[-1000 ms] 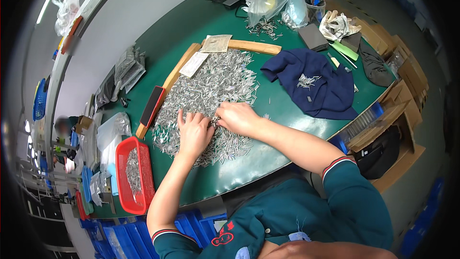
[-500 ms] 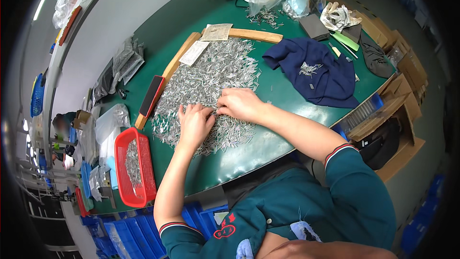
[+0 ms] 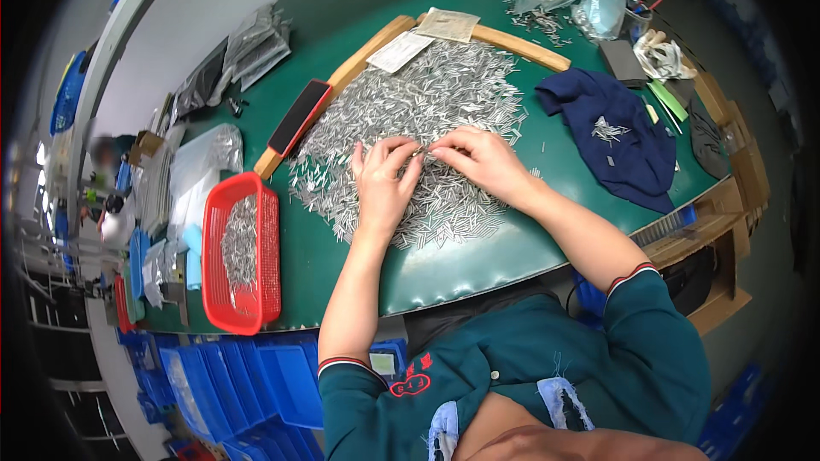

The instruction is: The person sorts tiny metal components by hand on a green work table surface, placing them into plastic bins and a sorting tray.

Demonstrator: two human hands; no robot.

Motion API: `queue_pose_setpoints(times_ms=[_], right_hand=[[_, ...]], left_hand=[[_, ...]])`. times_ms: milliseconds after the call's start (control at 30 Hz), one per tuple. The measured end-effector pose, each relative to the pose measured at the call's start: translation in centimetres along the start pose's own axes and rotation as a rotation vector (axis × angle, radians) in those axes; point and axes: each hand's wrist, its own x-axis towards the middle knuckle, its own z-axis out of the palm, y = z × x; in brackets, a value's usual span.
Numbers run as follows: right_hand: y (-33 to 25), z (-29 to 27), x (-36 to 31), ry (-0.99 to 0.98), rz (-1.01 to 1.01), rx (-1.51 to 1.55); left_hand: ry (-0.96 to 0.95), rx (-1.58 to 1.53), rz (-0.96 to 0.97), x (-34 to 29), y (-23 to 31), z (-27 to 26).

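Observation:
A wide heap of small silvery metal pins (image 3: 453, 90) covers the middle of the green table. Over its near part, my left hand (image 3: 386, 183) has thumb and forefinger pinched together. Facing it from the right, my right hand (image 3: 489, 164) also pinches, its fingertips nearly meeting the left ones. Whatever lies between the fingertips is too small and hidden to name. Left of the heap stands a red plastic basket (image 3: 270, 260) with more pins inside.
Wooden strips (image 3: 521, 45) edge the heap, with two paper cards (image 3: 400, 51) and a red-and-black block (image 3: 301, 118) on them. A navy cloth (image 3: 628, 166) holds a few pins at right. Plastic bags (image 3: 602, 8) lie at the back; cardboard boxes (image 3: 724, 277) stand beyond the right edge.
The view has shifted, so the table's things sit further right or higher. Both hands stay close together over the heap, fingertips still pinched.

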Motion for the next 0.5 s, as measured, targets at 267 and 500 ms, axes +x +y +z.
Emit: queue_pose_setpoints(times_ms=[267,500], right_hand=[[-0.4,0.9,0.0,0.035,0.066,0.142],[-0.3,0.6,-0.1,0.014,0.052,0.087]], left_hand=[[-0.005,0.028,0.053,-0.3,0.9,-0.8],[0.035,0.04,0.061,-0.2,1.5,-0.3]])
